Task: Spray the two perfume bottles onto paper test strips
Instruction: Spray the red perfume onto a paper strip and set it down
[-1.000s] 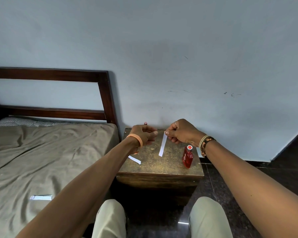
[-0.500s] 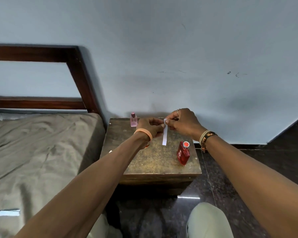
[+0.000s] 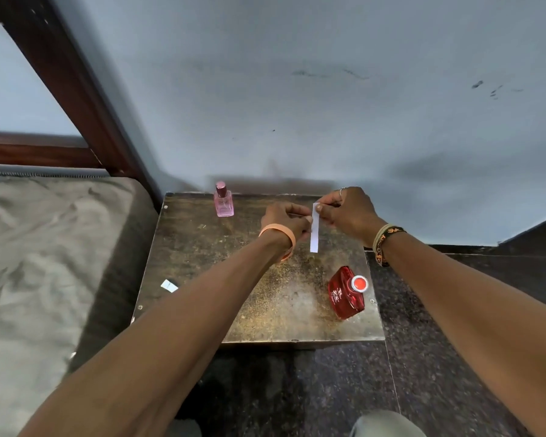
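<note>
A small pink perfume bottle [image 3: 223, 201] stands capped at the back left of the worn side table [image 3: 202, 257]. A red perfume bottle [image 3: 345, 294] with a red-topped sprayer stands near the table's right edge. A white paper test strip [image 3: 314, 230] hangs upright over the table's back middle. My right hand [image 3: 344, 212] pinches its top end, and my left hand [image 3: 286, 217] pinches the strip from the left, just below. A second white strip [image 3: 169, 285] lies on the table's left side, partly hidden by my left forearm.
A bed with a grey-brown sheet [image 3: 38, 263] and a dark wooden headboard [image 3: 73, 89] sits to the left of the table. The pale wall [image 3: 328, 105] rises right behind the table. Dark stone floor [image 3: 454, 310] lies to the right and in front; my knees show at the bottom.
My left hand has let go of the pink bottle, which now stands on the table, and moved right to pinch the strip. My view has shifted closer and downward.
</note>
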Available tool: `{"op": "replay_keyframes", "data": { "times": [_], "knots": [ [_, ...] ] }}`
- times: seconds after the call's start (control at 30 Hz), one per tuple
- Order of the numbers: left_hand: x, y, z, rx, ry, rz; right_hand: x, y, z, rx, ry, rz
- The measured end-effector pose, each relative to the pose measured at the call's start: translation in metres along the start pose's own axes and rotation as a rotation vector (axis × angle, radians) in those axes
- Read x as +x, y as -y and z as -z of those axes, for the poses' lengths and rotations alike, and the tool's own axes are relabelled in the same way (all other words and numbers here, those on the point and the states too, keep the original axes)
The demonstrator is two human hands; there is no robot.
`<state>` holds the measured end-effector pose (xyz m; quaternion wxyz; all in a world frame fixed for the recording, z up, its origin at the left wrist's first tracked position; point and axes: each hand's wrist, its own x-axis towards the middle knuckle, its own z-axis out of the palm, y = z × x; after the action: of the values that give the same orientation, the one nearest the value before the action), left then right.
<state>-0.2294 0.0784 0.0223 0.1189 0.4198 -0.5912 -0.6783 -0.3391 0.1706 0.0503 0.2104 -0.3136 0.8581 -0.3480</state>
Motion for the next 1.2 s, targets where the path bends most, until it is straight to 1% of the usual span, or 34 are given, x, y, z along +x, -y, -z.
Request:
{"op": "replay_keyframes", "data": {
  "times": [0.17, 0.3, 0.4, 0.63, 0.93, 1.2],
  "knots": [
    [0.024, 0.013, -0.002, 0.045, -0.024, 0.021, 0.018, -0.018, -0.019, -0.027, 0.041, -0.038],
    [0.037, 0.027, -0.005, 0.125, -0.052, 0.006, 0.029, -0.03, -0.031, -0.047, 0.05, -0.057],
    [0.046, 0.035, -0.009, 0.188, -0.077, -0.001, 0.036, -0.037, -0.037, -0.073, 0.093, -0.053],
    [0.054, 0.044, -0.014, 0.223, -0.055, -0.023, 0.046, -0.048, -0.045, -0.111, 0.128, -0.039],
    [0.064, 0.05, -0.015, 0.218, -0.076, -0.031, 0.055, -0.056, -0.052, -0.118, 0.086, -0.051],
    [0.067, 0.054, -0.015, 0.237, -0.074, -0.046, 0.06, -0.064, -0.055, -0.061, 0.071, -0.082]
  ]
}}
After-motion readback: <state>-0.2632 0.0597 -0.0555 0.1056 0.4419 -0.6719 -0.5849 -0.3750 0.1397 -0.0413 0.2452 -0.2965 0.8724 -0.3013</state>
